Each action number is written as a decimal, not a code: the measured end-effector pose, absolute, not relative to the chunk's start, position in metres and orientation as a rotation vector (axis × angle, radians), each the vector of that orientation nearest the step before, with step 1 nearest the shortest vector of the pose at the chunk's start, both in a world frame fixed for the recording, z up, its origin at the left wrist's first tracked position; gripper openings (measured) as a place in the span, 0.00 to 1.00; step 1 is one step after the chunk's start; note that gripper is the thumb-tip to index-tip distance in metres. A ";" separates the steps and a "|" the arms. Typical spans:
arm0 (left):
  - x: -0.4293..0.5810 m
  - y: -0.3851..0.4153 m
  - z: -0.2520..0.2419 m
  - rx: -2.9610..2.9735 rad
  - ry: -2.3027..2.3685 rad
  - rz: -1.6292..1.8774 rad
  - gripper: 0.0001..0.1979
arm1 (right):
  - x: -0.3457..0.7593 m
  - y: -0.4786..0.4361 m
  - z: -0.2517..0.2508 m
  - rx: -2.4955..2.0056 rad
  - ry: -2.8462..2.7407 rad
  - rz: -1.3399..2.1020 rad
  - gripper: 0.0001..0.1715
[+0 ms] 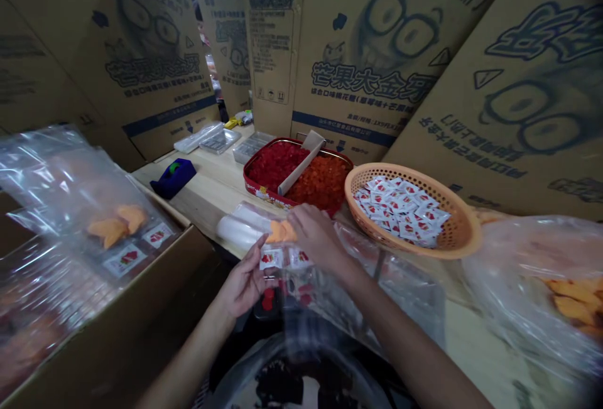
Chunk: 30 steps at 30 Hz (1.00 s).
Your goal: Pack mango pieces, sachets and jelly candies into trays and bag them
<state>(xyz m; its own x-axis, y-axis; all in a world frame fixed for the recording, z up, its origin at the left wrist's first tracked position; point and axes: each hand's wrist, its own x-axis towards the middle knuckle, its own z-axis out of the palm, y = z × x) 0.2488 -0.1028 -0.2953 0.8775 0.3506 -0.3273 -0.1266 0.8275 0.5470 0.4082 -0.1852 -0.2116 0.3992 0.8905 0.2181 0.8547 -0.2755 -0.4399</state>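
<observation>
**While I watched from afar, a clear plastic bag [249, 223] was held over the counter [188, 201]**

The left hand [242, 283] had its fingers a bit spread at the low edge of the bag, and I could not tell if it was pinching. The right hand [318, 236] curved down and seemed to pinch the bag from on top, just beside the orange pieces [281, 231] inside. The bag was just over the front edge of the counter, near a red tin tray [264, 186]. It looked thin, slippery and very light, so I judged that it would fold and slide easily. The best place to take hold seemed to be the top edge, away from the pieces. The bag looked shiny and see-through, with white paper labels [272, 258] that had red pictures. The tray held red bits [276, 164] and orange bits [320, 179]. An orange basket [464, 233] of white packets [400, 211] sat near the right hand.
</observation>
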 end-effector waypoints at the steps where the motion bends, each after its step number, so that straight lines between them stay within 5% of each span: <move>1: 0.251 -0.106 -0.295 0.528 0.428 0.257 0.25 | 0.402 -0.175 -0.218 -2.254 -1.504 -0.008 0.14; 7: 0.258 -0.122 -0.294 0.542 0.348 0.284 0.28 | 0.389 -0.144 -0.244 -2.362 -1.578 -0.312 0.10; 14: 0.257 -0.123 -0.290 0.663 0.426 0.263 0.38 | 0.408 -0.153 -0.251 -2.374 -1.474 -0.268 0.11; 19: 0.259 -0.118 -0.284 0.679 0.412 0.288 0.38 | 0.422 -0.191 -0.259 -1.918 -0.786 0.365 0.22; 23: 0.272 -0.114 -0.275 1.156 0.337 0.285 0.26 | 0.426 -0.222 -0.261 -1.254 -0.291 1.192 0.15; 30: 0.325 -0.045 -0.294 2.441 0.325 0.474 0.18 | 0.451 -0.257 -0.254 -0.989 0.022 1.059 0.09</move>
<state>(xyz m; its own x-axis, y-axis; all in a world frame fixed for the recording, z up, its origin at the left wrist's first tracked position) 0.3248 -0.0452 -0.2939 0.9052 0.3397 0.2553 0.1160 -0.7755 0.6207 0.4511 -0.2567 -0.2536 0.5307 0.7164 -0.4528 -0.7343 0.1219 -0.6678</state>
